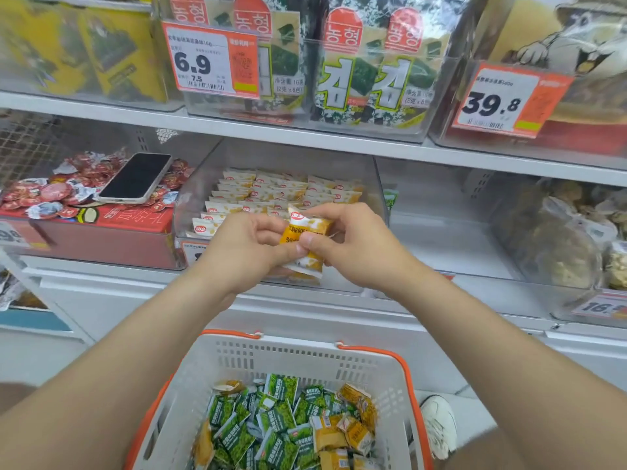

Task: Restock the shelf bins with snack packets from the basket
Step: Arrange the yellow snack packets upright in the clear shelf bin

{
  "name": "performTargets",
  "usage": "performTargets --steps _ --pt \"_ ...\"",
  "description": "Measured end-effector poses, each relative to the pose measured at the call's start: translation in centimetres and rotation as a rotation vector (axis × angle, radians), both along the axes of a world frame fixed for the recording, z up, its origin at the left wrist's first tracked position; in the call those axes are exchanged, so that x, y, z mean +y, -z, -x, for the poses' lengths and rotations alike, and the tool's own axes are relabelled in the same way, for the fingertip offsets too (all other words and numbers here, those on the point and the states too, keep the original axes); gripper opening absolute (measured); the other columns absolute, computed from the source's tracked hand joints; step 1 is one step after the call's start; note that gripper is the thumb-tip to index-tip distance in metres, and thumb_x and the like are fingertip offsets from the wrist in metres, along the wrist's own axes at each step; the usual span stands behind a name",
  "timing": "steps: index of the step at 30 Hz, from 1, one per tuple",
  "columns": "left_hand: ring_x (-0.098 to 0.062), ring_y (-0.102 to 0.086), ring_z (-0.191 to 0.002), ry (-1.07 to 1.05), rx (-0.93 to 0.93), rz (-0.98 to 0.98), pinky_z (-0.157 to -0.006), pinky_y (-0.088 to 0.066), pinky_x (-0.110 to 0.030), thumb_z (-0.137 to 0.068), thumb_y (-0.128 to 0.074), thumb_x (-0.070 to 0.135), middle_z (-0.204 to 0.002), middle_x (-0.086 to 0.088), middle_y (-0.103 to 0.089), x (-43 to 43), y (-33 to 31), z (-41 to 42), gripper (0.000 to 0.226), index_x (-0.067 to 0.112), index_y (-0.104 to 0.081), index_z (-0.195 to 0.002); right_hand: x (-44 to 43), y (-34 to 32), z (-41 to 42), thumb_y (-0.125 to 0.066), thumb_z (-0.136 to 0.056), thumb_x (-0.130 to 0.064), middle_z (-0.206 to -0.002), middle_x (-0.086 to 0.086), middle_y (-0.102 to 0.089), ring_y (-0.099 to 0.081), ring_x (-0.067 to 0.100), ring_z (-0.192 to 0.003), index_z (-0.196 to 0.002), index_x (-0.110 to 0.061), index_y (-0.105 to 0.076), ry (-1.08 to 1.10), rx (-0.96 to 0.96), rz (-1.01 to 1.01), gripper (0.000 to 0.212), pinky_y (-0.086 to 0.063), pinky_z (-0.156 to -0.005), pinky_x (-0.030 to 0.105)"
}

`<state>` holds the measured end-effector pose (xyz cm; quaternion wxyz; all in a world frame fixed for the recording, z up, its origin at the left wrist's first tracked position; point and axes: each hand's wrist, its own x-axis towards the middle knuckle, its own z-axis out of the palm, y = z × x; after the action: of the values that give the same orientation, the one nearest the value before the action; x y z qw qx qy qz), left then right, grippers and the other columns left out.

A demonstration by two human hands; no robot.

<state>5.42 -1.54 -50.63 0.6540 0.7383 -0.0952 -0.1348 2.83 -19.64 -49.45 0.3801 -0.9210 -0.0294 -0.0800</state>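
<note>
A small stack of yellow-and-white snack packets [307, 239] is held between both hands in front of the middle shelf bin. My left hand [242, 252] grips the stack from the left; my right hand [353, 245] pinches it from the right. The clear bin [376, 184] behind them holds neat rows of the same yellow packets [281, 191]. Below, a white basket with orange handles [298, 354] holds several green packets [274, 422] and yellow packets [349, 429] in a loose heap.
A phone [137, 178] lies on red round snacks [51, 195] in the left bin. A clear bin to the right [441, 239] holds one green packet at its left wall. Seaweed packs and price tags [210, 59] fill the upper shelf. A white shoe [439, 425] shows beside the basket.
</note>
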Motion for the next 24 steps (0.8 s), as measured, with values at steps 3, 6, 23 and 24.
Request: performTargets --steps 3,6,23,24 --pt "-0.017 -0.076 -0.082 -0.050 -0.218 -0.133 -0.077 -0.064 -0.034 -0.081 -0.089 0.015 -0.091 -0.004 -0.079 -0.5 0.8 -1.0 0.029 0.015 -0.074 -0.106 -1.4 -1.7 -0.9 -0.080 -0.084 -0.037 -0.098 -0.004 -0.075 -0.068 0.019 -0.093 -0.116 -0.024 -0.074 0.092 -0.027 0.134 0.035 -0.056 -0.091 0.039" --pt "-0.012 -0.067 -0.109 -0.050 -0.554 -0.510 -0.097 -0.052 -0.034 -0.087 -0.083 0.032 -0.116 0.007 -0.072 -0.7 1.7 -2.5 0.037 0.025 -0.069 -0.120 -2.8 -2.5 -2.5 -0.071 -0.091 -0.025 -0.111 0.010 -0.066 -0.054 0.034 -0.112 -0.117 -0.016 -0.064 0.285 -0.130 0.352 0.028 -0.044 -0.082 0.037" --pt "-0.029 -0.004 -0.160 0.578 -0.710 -1.318 -0.120 -0.025 -0.060 -0.099 -0.063 0.016 -0.173 0.009 0.004 -0.8 4.3 -6.3 0.086 0.036 -0.006 -0.161 -2.3 2.5 -13.8 -0.066 -0.090 -0.005 -0.124 0.009 -0.066 -0.064 0.033 -0.114 -0.121 -0.014 -0.067 0.251 0.235 1.190 0.033 -0.045 -0.081 0.037" --pt "-0.028 -0.003 -0.160 0.584 -0.700 -1.313 -0.119 -0.025 -0.060 -0.099 -0.062 0.015 -0.173 0.010 0.005 -0.8 4.2 -6.3 0.086 0.036 -0.007 -0.161 -2.4 2.4 -14.5 -0.066 -0.090 -0.004 -0.125 0.008 -0.066 -0.064 0.032 -0.115 -0.123 -0.014 -0.066 0.262 0.250 1.182 0.034 -0.043 -0.079 0.037"
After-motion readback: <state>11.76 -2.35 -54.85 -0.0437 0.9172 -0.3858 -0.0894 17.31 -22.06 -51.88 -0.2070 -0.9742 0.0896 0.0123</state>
